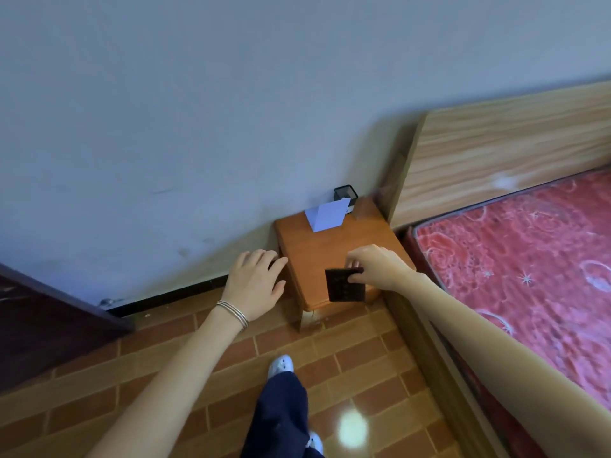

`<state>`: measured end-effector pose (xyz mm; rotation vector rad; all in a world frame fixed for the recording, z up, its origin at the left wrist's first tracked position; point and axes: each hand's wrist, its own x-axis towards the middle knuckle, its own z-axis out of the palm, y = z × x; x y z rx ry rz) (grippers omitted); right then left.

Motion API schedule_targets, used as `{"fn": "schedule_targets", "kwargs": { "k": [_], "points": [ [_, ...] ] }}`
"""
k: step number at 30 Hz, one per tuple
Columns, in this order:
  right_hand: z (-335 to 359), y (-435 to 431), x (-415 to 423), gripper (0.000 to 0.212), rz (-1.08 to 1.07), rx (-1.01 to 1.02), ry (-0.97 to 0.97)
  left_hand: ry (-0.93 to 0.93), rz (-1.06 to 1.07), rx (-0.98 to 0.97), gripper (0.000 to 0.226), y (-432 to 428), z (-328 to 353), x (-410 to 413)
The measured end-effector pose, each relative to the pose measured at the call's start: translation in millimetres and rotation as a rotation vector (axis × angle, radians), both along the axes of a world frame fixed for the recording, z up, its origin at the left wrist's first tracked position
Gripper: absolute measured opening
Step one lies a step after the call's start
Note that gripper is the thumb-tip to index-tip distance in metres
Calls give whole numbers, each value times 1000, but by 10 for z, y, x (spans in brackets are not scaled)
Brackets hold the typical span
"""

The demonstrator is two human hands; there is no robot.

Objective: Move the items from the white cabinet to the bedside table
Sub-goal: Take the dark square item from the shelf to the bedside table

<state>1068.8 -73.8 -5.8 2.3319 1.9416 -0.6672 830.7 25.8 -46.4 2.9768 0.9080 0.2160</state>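
- 2 items already parked at the far edge of the table [317, 252]: white folded card [327, 214] upright, black holder [346, 194] behind it by the wall, probably to keep the front free.
- Pinching dark flat panel [345, 285] by its top edge with right hand [377, 266], over the near right corner, seemingly for lowering; contact unclear.
- Hovering beside the left edge with left hand [258, 282], fingers loose and spread, gripping nothing, likely for balance.

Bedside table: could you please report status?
Left grip open, beside bedside table. Right grip pinches black pad at its front edge. White card, black holder at back.
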Motion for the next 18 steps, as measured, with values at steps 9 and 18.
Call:
{"fn": "schedule_targets", "kwargs": {
  "k": [9, 18],
  "points": [
    [-831, 1418, 418, 15, 32, -105, 9, 11, 32, -50, 41, 1134, -528, 393],
    [-2071, 2444, 781, 18, 105, -160, -39, 20, 34, -99, 40, 1867, -1689, 906]
  ]
}}
